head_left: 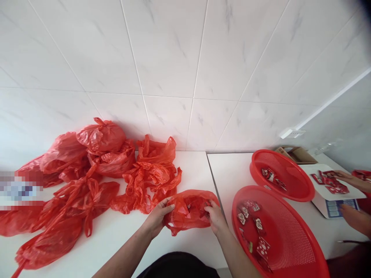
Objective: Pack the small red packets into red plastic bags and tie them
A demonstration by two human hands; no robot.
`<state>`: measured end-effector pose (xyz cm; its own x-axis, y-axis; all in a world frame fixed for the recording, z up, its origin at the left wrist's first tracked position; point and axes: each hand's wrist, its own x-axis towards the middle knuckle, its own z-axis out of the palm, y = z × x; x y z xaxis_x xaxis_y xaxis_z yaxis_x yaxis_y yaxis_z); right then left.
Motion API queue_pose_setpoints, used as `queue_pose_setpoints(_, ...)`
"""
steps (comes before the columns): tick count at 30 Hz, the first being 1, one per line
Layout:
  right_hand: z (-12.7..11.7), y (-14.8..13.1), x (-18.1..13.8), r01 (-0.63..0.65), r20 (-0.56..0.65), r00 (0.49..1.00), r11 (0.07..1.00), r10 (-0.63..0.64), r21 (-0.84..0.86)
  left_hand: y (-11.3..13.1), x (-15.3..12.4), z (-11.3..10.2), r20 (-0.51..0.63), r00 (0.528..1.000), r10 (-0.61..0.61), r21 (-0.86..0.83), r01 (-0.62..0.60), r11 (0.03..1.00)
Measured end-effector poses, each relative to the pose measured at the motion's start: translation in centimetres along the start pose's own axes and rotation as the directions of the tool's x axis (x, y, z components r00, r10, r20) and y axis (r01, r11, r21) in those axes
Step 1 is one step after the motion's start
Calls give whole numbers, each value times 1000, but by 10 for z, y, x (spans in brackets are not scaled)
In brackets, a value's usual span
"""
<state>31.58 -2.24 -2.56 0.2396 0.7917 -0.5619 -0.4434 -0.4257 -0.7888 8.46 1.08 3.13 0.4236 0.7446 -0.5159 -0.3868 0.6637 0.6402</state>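
A thin red plastic bag (185, 224) is held in front of me above the white table, its mouth spread toward me. My left hand (158, 218) pinches the left rim with the thumb on top. My right hand (216, 216) is closed on the right rim, its fingertips partly hidden by the film. Small dark red packets show dimly inside the bag. Just beyond it lies a heap of crumpled red plastic bags (155, 175). To the right of my right hand stands a large red plastic basket (292, 231) with several small red-and-white packets in it.
Filled, knotted red bags (101, 135) are piled at the left. A second red basket (290, 173) with packets stands at the back right, near a cardboard box (298, 155). A co-worker's hands (349, 179) are at a white scale (317, 199) bearing packets. A tiled wall (168, 119) closes the back.
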Motion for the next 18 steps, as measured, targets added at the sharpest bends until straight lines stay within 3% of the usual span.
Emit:
queue_pose_setpoints(2,-1,-7,-5,8,70,998,997,-3,-76,2,-1,1,5,1000,1,8,-1,1000)
queue_pose_setpoints(5,-7,-18,-8,121,140,986,961,-88,-247,3,-2,2,-5,1000,-8,22,8,1000)
queue_pose_setpoints(8,-19,-27,-5,212,62,977,895,-204,-393,4,-3,1,-29,999,-27,20,27,999)
queue_pose_setpoints(12,-33,-30,-3,184,-23,971,804,-239,-566,5,-4,2,-25,1000,-16,34,17,999)
queue_pose_setpoints(15,-37,-26,-5,242,-21,928,646,-371,-724,5,-5,4,8,1000,12,68,-12,998)
queue_pose_setpoints(18,-36,-19,-3,301,53,818,348,-572,-888,4,-8,4,20,1000,11,93,-13,996)
